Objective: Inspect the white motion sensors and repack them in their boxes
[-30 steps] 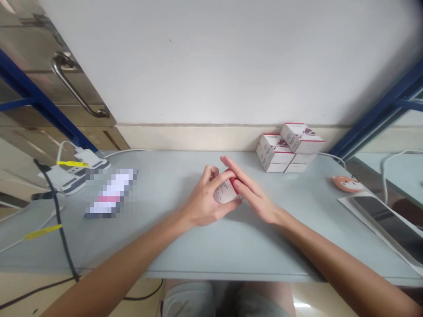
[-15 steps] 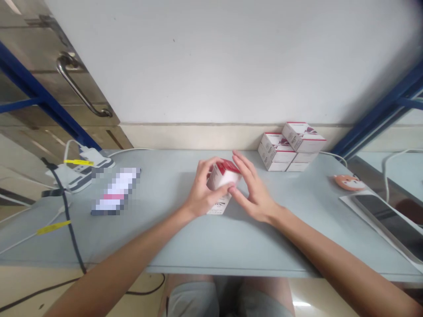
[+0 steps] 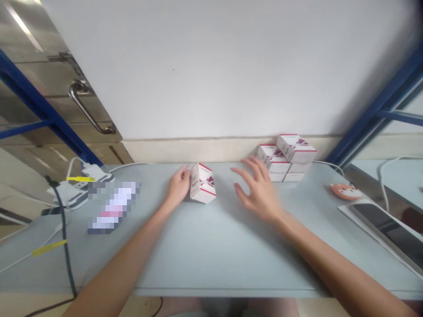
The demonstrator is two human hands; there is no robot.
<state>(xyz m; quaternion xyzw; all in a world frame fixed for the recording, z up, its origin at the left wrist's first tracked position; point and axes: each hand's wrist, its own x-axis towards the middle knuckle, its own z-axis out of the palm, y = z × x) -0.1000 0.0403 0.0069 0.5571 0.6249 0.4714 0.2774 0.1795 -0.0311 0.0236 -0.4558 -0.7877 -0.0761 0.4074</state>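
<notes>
A small white carton (image 3: 202, 183) stands on a pale grey-blue table (image 3: 224, 257), near the middle and toward the far edge. It leans slightly, one corner pointing toward the viewer. Red bands edge its faces, and a dark red graphic sits on the upper right of its front face; the small print is too fine to read.

The left hand (image 3: 179, 185) is narrow, its fingers gathered and resting against the carton's left side. Whether it grips the carton, I cannot tell. The right hand (image 3: 259, 187), slightly blurred, is spread wide with its fingers apart, hovering to the right of the carton and touching nothing.

Beyond the right hand, a stack of similar cartons (image 3: 286, 159) sits against the wall. A fox-shaped mouse (image 3: 346, 191) lies further right.
</notes>
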